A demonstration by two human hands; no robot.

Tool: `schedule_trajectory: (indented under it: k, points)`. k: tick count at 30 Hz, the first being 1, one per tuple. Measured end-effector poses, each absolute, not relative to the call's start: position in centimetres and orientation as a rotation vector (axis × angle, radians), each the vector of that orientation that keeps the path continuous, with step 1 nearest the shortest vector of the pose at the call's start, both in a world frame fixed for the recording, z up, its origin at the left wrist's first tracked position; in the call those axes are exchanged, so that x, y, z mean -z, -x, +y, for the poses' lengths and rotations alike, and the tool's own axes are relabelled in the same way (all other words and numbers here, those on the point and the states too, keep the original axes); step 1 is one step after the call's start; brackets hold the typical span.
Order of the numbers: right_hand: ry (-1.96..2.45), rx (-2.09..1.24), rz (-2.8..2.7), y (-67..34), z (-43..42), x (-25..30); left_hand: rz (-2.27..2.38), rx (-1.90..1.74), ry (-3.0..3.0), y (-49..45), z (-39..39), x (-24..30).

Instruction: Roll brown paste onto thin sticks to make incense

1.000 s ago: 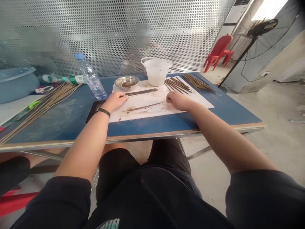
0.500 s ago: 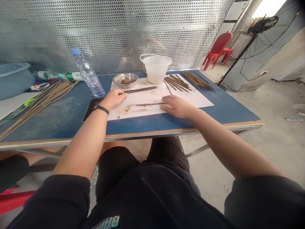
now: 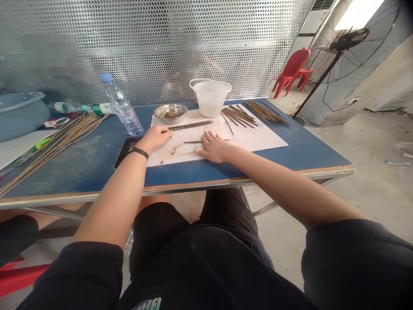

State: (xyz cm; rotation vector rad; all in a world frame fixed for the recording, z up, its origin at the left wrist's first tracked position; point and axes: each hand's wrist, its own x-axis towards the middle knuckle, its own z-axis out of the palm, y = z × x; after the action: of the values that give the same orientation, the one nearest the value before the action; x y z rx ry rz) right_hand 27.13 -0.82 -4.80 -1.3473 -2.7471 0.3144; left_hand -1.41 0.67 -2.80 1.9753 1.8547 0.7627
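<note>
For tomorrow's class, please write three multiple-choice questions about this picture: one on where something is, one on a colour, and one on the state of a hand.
1. Where is the metal bowl?
A. On the floor
B. On the white sheet, left of the bucket
C. Inside the blue tub

2. What colour is the chair beyond the table?
A. Green
B. Yellow
C. Red

3. How is the right hand placed?
A. Gripping the water bottle
B. Palm down on the sheet, over a thin stick
C. Raised beside the fan

Answers:
1. B, the bowl sits at the sheet's far corner.
2. C, its seat and legs show red.
3. B, the stick runs out from under the fingers.
</note>
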Motion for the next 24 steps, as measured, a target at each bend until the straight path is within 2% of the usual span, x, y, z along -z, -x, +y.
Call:
schedule_trajectory:
  k: [8, 19, 24]
  points:
    - [1.283, -0.321, -2.783, -28.4, -7.5, 4.1, 1.828, -0.797, -2.039, 1.5, 0.9, 3.3]
    - [1.497, -0.329, -2.701, -24.4, 1.0, 4.5, 1.829, -0.792, -2.052, 1.7, 1.3, 3.5]
    - [1.440, -0.332, -2.755, -25.3, -1.4, 4.1, 1.840, -0.756, -2.047, 1.6, 1.0, 3.3]
